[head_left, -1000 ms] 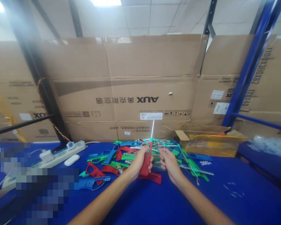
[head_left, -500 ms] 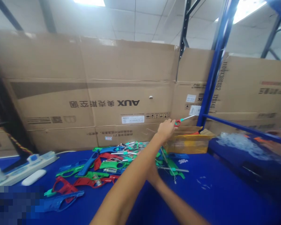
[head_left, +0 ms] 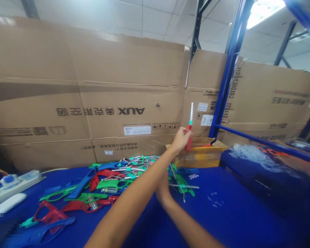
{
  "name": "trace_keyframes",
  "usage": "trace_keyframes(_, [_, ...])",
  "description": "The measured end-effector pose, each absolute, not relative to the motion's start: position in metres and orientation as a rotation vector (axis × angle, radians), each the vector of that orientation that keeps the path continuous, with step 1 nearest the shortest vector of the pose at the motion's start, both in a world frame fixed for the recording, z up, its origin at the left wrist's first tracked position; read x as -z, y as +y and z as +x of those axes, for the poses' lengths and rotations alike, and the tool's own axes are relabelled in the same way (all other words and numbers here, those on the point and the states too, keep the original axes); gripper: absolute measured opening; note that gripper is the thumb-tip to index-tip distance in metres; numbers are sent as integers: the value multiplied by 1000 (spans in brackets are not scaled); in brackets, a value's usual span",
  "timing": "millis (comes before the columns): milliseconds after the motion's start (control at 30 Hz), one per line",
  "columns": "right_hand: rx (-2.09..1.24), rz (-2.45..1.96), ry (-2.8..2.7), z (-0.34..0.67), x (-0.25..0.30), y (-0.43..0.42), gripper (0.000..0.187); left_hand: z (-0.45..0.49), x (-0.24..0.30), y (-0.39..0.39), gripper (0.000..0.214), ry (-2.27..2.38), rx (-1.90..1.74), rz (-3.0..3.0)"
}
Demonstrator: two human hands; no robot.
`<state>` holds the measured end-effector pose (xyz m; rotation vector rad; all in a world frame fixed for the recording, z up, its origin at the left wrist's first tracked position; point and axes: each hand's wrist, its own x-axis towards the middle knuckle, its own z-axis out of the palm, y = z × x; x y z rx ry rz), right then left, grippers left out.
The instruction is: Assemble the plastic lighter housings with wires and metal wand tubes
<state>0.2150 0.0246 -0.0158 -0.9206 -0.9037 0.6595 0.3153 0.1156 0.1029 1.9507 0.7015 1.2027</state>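
Observation:
My left hand (head_left: 181, 139) is closed around a red long-nosed lighter (head_left: 188, 144), held upright in front of the cardboard box. The lighter has a green collar and a metal tube pointing up. Under my left forearm, my right hand (head_left: 163, 184) reaches to the pile of metal lighter tubes with green collars and thin wires (head_left: 142, 160); its fingers are hidden by the forearm. To the left of the pile lie red, green and blue plastic lighter shells (head_left: 111, 184), several with clear fuel tanks among them.
A taped cardboard box (head_left: 203, 158) stands behind the pile, near a blue rack post (head_left: 223, 93). Clear plastic pieces (head_left: 250, 155) lie at the right. A power strip (head_left: 15, 186) sits at the left. Tall cardboard sheets (head_left: 103, 100) wall off the back of the blue table.
The lighter in my left hand has swung from pointing right to standing upright. My view has turned slightly to the right. My right hand stays by the pile.

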Motion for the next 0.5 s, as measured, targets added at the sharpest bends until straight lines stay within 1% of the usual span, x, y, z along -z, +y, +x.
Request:
trace_keyframes(167, [-512, -841, -566, 274, -26, 22, 48, 272, -112, 70, 15, 528, -1372, 1917])
trace_keyframes(200, [-468, -829, -518, 289, -35, 17, 50, 260, -110, 62, 17, 543, -1457, 2004])
trace_keyframes(267, [-399, -800, -504, 310, -48, 6, 54, 238, -102, 49, 11, 645, -1506, 2249])
trace_keyframes(300, [-380, -804, -620, 316, -53, 0, 57, 229, -97, 44, 7, 671, -1474, 2327])
trace_keyframes(367, [-359, -885, -883, 318, -57, -9, 55, 215, -87, 37, 8, 677, -1366, 2393])
trace_keyframes(500, [-231, -1037, -1176, 318, -57, -21, 41, 187, -84, 21, 28, 488, -1074, 2448])
